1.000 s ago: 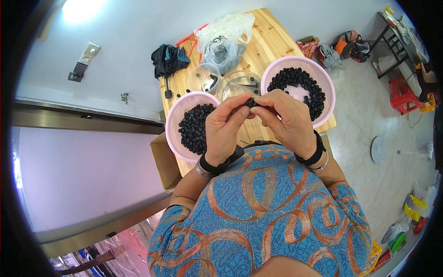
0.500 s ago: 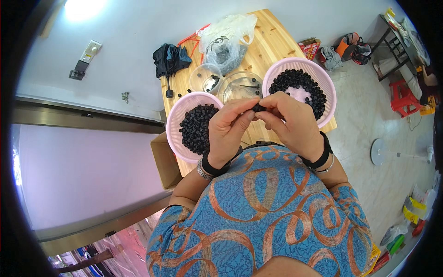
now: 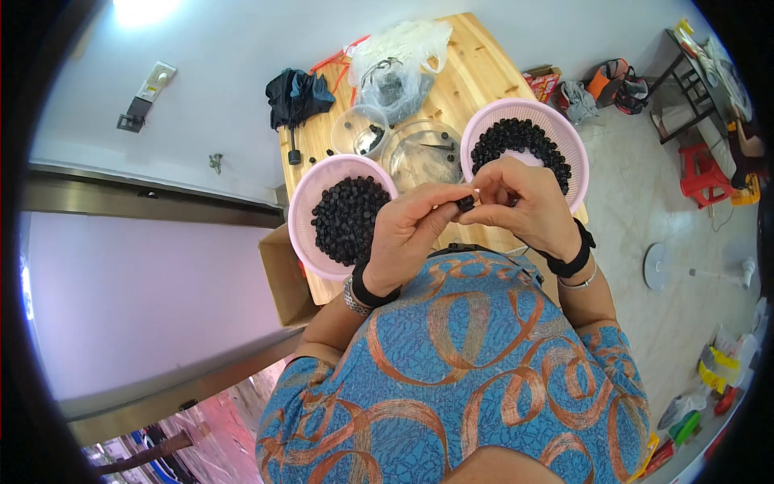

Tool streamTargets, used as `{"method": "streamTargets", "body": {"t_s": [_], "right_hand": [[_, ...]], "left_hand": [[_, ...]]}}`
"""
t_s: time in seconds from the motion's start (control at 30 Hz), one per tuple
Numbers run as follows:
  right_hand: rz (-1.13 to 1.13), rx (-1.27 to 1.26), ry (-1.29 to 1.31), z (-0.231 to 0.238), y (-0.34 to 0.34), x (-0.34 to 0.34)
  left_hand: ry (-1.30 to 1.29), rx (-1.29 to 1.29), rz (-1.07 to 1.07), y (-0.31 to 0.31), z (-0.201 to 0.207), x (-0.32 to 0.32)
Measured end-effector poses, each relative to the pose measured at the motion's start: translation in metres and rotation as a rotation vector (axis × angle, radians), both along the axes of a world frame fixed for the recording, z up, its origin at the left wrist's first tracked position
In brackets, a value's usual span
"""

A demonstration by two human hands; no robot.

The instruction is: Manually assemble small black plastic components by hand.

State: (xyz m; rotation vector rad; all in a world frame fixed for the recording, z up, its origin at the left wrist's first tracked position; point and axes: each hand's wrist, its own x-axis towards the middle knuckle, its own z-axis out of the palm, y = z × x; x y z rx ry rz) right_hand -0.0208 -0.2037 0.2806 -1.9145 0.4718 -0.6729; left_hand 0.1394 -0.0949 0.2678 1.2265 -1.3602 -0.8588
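Observation:
Both hands meet in front of my chest, above the near edge of the table. My left hand (image 3: 415, 226) pinches a small round black plastic piece (image 3: 465, 203), like a cap or knob, between thumb and fingertips. Close against it, my right hand (image 3: 520, 202) has its thumb and forefinger drawn together at the piece. Something dark shows among its curled fingers, too covered to name. To the left stands a pink basket (image 3: 300, 230) full of such black pieces. The pink basket (image 3: 579, 149) on the right holds more, with part of its bottom showing.
Behind my hands sit a shallow clear dish (image 3: 407, 165) with a thin dark tool, and a clear tub (image 3: 348, 137) holding some black pieces. Farther back are plastic bags (image 3: 411, 52) and a folded umbrella (image 3: 298, 105). A cardboard box (image 3: 284, 278) stands at the table's left side.
My right hand has shifted right and its fingers have curled more. My left hand has moved slightly right, and the black piece between its fingertips now shows more plainly.

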Motion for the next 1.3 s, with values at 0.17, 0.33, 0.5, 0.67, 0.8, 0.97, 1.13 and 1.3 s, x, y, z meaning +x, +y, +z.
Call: {"method": "streamTargets", "body": {"t_s": [0.17,0.33,0.5,0.67,0.8,0.97,1.13,1.3], "right_hand": [[0.019,-0.066,-0.007,-0.007,0.001,0.001],[0.053,-0.144,-0.015,-0.005,0.001,0.001],[0.076,0.003,-0.054,-0.015,0.003,0.004],[0.109,-0.028,-0.053,-0.013,0.001,0.004],[0.122,0.024,-0.047,-0.012,0.002,0.006],[0.110,0.096,-0.153,-0.027,0.005,0.011],[0.079,0.241,-0.180,-0.033,0.005,0.020],[0.051,0.435,-0.273,-0.035,0.012,0.028]], "left_hand": [[0.009,-0.074,0.033,0.001,-0.007,-0.002],[0.008,-0.056,0.039,0.004,-0.010,-0.001],[-0.059,-0.140,0.035,0.003,-0.012,0.001],[0.000,-0.039,0.006,0.006,-0.010,0.001],[0.184,0.028,-0.006,0.009,-0.009,0.000],[0.365,0.078,-0.051,0.010,-0.011,0.000],[0.290,0.051,-0.015,0.007,-0.008,0.003],[0.723,0.177,-0.054,0.004,-0.014,0.006]]}}
